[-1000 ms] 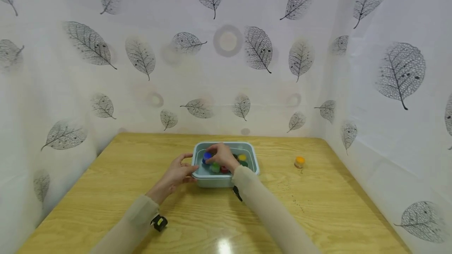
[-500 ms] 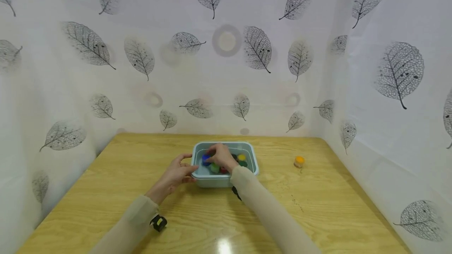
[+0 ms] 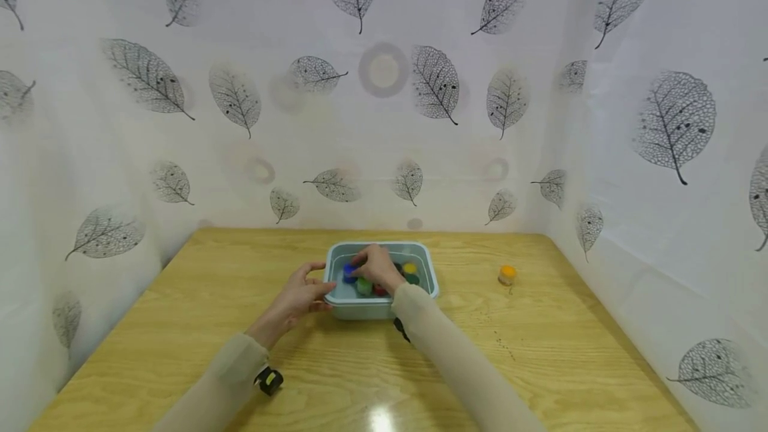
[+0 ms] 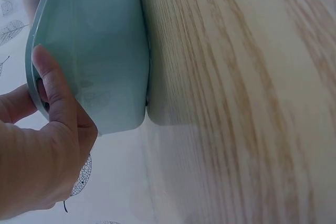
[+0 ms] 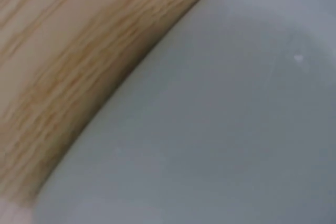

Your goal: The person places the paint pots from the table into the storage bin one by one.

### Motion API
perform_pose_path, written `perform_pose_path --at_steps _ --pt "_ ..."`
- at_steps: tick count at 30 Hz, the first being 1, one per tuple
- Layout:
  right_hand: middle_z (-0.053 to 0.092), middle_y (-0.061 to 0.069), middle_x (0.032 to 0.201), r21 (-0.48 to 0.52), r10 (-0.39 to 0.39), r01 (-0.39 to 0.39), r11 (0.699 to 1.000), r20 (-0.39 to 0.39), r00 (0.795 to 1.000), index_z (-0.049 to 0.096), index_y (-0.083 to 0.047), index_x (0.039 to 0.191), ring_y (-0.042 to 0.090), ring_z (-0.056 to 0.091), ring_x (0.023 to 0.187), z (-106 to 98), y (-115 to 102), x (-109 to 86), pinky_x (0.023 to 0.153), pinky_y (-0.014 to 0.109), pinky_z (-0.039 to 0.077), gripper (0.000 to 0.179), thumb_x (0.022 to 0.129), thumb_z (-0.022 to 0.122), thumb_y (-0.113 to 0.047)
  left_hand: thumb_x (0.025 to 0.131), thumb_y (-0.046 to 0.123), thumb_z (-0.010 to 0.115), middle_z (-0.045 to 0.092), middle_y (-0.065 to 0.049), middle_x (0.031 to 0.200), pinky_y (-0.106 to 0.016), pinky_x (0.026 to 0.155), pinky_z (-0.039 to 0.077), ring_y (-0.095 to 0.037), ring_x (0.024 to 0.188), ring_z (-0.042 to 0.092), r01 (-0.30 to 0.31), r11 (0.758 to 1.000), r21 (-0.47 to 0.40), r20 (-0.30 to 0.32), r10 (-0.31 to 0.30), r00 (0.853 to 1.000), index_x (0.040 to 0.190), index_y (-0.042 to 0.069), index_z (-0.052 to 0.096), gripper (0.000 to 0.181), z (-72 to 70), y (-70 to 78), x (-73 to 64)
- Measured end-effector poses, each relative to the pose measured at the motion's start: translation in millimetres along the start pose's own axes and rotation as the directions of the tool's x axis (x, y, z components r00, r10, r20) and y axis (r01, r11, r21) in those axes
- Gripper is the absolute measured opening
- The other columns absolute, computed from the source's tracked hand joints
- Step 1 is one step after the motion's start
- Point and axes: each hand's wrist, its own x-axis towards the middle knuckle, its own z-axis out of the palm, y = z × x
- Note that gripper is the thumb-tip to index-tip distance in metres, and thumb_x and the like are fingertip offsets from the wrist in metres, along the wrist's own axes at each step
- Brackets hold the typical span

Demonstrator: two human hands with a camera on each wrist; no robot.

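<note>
A pale blue-green plastic basin (image 3: 363,312) stands on the table in the head view. My left hand (image 3: 300,293) grips its left rim, the thumb over the edge; the left wrist view shows the fingers (image 4: 60,100) bent around that rim. Inside the basin, my right hand (image 3: 382,269) pinches a small blue jar (image 3: 349,275) near the left side. Close beside it lie a green jar (image 3: 364,287) and a red one (image 3: 379,290), both partly covered by the hand. Only the basin's wall (image 5: 210,129) and the table appear in the right wrist view.
A small orange-lidded jar (image 3: 507,275) stands on the wooden table (image 3: 336,379) right of the basin. Yellow (image 3: 410,268) and dark green (image 3: 412,279) pieces lie at the basin's right. Leaf-patterned curtain (image 3: 384,119) encloses the table's back and sides.
The blue jar has dropped slightly lower in the basin, with my right hand staying on it. My left hand keeps its place on the rim.
</note>
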Motion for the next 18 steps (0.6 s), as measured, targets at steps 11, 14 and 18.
perform_pose_path --at_steps 11,14,18 --pt "0.073 0.006 0.11 0.036 -0.087 0.087 0.996 -0.005 0.996 0.075 -0.01 0.108 0.024 0.064 0.109 -7.6 5.9 -0.9 0.101 0.041 0.05 0.024 0.084 0.076 -0.011 0.095 0.005 0.062 0.061 -0.028 0.113 -0.028 0.066 0.06 -0.023 0.08 0.068 0.011 1.0 -0.009 -0.002 -0.011 1.0 0.148 0.007 0.031 0.061 1.1 0.6 -0.3" --pt "0.074 0.004 0.108 0.043 -0.101 0.1 0.994 0.013 0.995 0.074 -0.011 0.108 0.02 0.066 0.103 -9.8 7.3 -1.5 0.095 0.036 0.054 0.023 0.085 0.076 -0.012 0.094 0.005 0.063 0.061 -0.028 0.113 -0.027 0.065 0.059 -0.022 0.079 0.067 0.015 1.0 -0.009 -0.005 -0.015 1.0 0.148 0.007 0.032 0.062 1.8 0.9 0.2" --pt "0.074 0.006 0.106 0.061 -0.14 0.137 0.989 0.047 0.989 0.073 -0.008 0.109 0.018 0.068 0.097 -15.2 8.0 -3.7 0.09 0.032 0.055 0.024 0.085 0.075 -0.012 0.094 0.005 0.063 0.061 -0.027 0.113 -0.027 0.064 0.059 -0.021 0.077 0.067 0.014 1.0 -0.01 -0.01 -0.015 1.0 0.148 0.008 0.032 0.062 1.5 1.1 0.9"
